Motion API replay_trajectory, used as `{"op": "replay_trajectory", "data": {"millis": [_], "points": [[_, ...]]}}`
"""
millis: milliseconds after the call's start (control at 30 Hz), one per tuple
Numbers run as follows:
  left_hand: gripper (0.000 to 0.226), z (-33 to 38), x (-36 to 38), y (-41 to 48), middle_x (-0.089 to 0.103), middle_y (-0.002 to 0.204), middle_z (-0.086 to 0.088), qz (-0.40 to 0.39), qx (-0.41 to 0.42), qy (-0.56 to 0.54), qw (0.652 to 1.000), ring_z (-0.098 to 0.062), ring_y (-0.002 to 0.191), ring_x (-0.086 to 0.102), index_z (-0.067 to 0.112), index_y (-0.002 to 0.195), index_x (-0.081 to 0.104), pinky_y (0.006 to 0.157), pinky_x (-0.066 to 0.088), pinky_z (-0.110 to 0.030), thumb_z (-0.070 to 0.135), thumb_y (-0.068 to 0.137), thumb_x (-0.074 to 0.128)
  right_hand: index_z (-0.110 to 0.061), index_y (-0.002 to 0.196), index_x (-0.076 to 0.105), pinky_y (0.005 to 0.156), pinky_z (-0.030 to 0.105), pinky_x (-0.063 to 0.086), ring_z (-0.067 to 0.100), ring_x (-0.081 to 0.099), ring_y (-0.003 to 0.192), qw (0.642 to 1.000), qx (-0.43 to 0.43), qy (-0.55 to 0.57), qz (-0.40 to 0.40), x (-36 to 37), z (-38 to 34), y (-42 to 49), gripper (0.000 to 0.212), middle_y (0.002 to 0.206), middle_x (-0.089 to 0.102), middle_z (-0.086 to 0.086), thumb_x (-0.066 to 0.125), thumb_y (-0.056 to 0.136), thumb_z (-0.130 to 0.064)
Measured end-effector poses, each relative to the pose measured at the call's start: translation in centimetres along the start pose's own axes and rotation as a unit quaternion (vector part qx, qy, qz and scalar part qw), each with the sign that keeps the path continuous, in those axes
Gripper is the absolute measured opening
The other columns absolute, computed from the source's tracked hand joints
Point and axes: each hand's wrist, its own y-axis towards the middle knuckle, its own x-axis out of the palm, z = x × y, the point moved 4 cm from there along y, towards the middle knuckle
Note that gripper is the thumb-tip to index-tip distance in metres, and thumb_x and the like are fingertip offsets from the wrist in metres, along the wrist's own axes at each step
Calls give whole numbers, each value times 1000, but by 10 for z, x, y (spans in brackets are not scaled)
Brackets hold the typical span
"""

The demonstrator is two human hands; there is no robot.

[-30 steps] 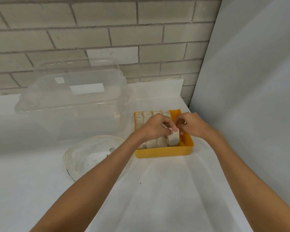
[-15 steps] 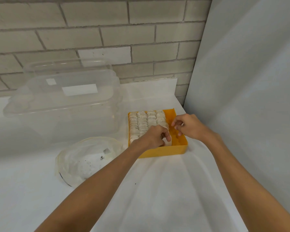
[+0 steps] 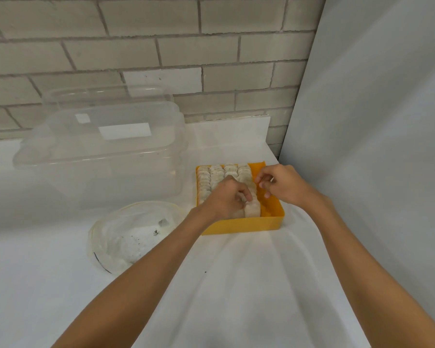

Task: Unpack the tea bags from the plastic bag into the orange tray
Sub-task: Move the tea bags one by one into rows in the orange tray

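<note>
Orange tray (image 3: 239, 226) — one, roughly square, standing flat on the white worktop (image 3: 236, 285) near the right-hand corner, its near wall running left to right and its sides running away towards the brick wall (image 3: 161, 46). Tea bags (image 3: 216, 172) — pale, stood on edge and packed face to face in four rows, each row's long axis running from the near wall to the far wall; the number in each row is too small to count. The rows fill the left and middle of the tray, and a bare orange strip shows along its right side. Left hand (image 3: 226, 199): one, reaching in over the near wall, fingers curled down and gripping the top edge of the nearest tea bag (image 3: 252, 209) at the near end of the fourth row; the thumb is hidden. Right hand (image 3: 281, 187): one, over the bare strip, fingers loosely curled with forefinger and thumb drawn close together just beside the fourth row; whether anything is pinched between them cannot be told. Plastic bag (image 3: 133, 234): one, clear and crumpled, lying on the worktop just left of the tray, dark specks inside it. Clear lidded container (image 3: 106, 156): one, behind the bag against the brick wall. Pale panel (image 3: 374, 121): one, upright, at the right of the tray.
</note>
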Motion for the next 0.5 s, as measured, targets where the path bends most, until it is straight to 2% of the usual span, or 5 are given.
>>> {"op": "replay_trajectory", "data": {"millis": [100,267,367,433,500], "points": [[17,-2,-32,-22,57,101,-4,51,-15,-42,998,-17,80,62,16,94,73,79,46,-19,6,81,71,-19,87,65,66,18,52,11,66,63,1000,-24,-1,6,2,-20,1,23,87,67,4,52,91,0],[11,-22,-80,-78,62,86,9,82,-62,-128,986,13,62,54,9,95,72,62,39,-2,5,86,67,-17,91,67,68,21,53,5,66,57,996,-79,34,-24,24,-72,0,18,86,68,1,55,90,-4],[9,-51,-93,-112,67,83,6,69,-114,-145,980,9,61,56,16,93,73,55,40,-5,13,87,66,-18,89,65,65,18,50,2,63,54,991,-111,46,-61,52,-107,2,18,84,67,2,54,90,-3],[10,-72,-95,-130,69,84,4,50,-148,-132,979,2,65,60,20,89,73,63,49,-16,15,87,65,-16,91,66,63,18,50,9,65,59,987,-127,49,-88,74,-128,2,17,84,65,4,54,90,-3],[12,-91,-90,-143,70,83,3,22,-170,-114,979,-7,70,64,17,88,72,68,51,-18,11,87,62,-11,94,67,59,15,48,15,65,66,982,-140,50,-120,96,-145,0,17,86,65,6,53,90,-2]]}}
